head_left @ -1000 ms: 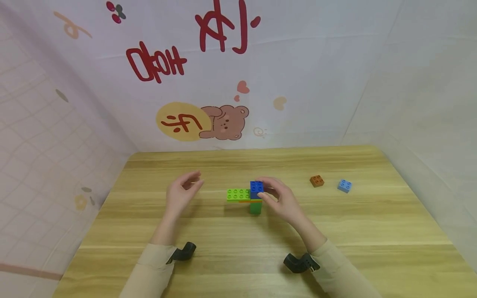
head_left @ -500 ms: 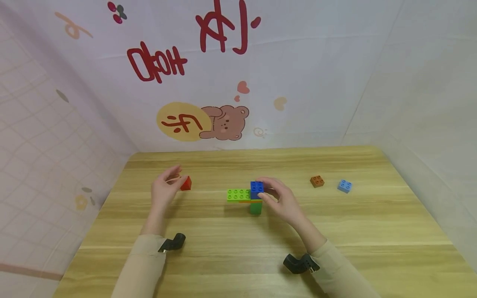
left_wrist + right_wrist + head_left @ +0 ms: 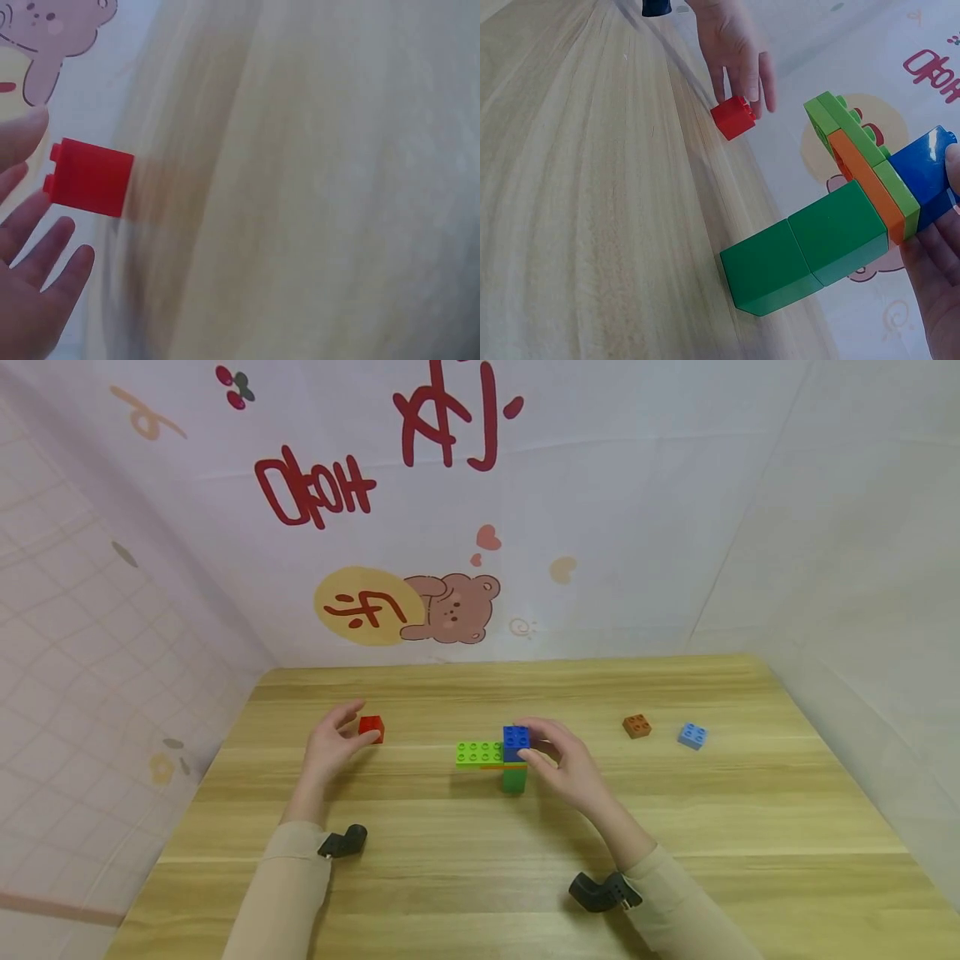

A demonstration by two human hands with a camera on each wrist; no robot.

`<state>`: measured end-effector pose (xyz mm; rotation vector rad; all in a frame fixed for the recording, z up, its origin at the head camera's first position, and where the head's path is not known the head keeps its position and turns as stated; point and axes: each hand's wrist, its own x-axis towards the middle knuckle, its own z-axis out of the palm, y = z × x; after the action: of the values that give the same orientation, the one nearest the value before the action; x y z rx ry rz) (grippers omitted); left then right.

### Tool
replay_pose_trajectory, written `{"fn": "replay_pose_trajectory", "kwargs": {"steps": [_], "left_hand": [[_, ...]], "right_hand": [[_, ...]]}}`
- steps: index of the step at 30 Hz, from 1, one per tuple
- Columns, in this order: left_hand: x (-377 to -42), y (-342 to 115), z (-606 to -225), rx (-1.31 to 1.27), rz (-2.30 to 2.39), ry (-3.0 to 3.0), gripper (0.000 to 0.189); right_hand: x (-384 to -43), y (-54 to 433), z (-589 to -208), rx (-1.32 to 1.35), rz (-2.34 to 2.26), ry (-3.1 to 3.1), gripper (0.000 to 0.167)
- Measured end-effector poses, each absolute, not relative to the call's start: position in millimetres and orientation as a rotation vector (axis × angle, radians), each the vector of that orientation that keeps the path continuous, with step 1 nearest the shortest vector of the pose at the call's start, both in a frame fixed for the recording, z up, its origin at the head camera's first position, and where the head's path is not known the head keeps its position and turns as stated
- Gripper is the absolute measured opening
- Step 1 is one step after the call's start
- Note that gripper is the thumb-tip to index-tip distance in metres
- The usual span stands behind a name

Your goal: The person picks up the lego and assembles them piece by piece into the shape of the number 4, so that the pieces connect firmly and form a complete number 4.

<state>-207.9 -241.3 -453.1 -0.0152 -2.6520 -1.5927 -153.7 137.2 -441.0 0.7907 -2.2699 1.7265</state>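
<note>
In the head view my left hand (image 3: 332, 745) is beside a red toy brick (image 3: 371, 729) at the table's left. In the left wrist view its fingers are spread and loosely bent around the studded end of the red brick (image 3: 91, 178), which stands upright on the table. My right hand (image 3: 561, 760) pinches the blue brick (image 3: 516, 742) between thumb and fingers. That blue brick tops a stack: a long lime green brick (image 3: 477, 753), a thin orange piece (image 3: 866, 184) under it, and two dark green bricks (image 3: 804, 247) at the bottom.
On the right of the wooden table (image 3: 450, 893) lie a brown brick (image 3: 637, 726) and a light blue brick (image 3: 692, 736). A white cloth with printed drawings (image 3: 637, 510) hangs behind the table. Black camera mounts (image 3: 603, 892) are strapped to both wrists.
My left hand has moved left, then settled with its fingers parted near the red brick, which has come into view. My right hand and the stack have stayed in place.
</note>
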Motion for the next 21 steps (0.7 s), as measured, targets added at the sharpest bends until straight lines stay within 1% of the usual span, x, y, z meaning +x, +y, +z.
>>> {"fn": "replay_pose_trajectory", "kwargs": {"steps": [7,13,21], "left_hand": [[-210.5,-245.6,-460.8,-0.134,-1.692,-2.623,0.073],[-211.0,-248.8,-465.9,-0.137,-1.73,-2.644,0.077],[-217.7,-253.4,-475.0,-0.175,-1.686,-2.725,0.082]], "right_hand": [[-151.2,133.9,-436.5,0.781,1.72,-2.269,0.038],[-141.1,130.8,-419.6,0.799,1.682,-2.273,0.036],[-153.6,136.8,-444.6,0.798,1.695,-2.261,0.038]]}}
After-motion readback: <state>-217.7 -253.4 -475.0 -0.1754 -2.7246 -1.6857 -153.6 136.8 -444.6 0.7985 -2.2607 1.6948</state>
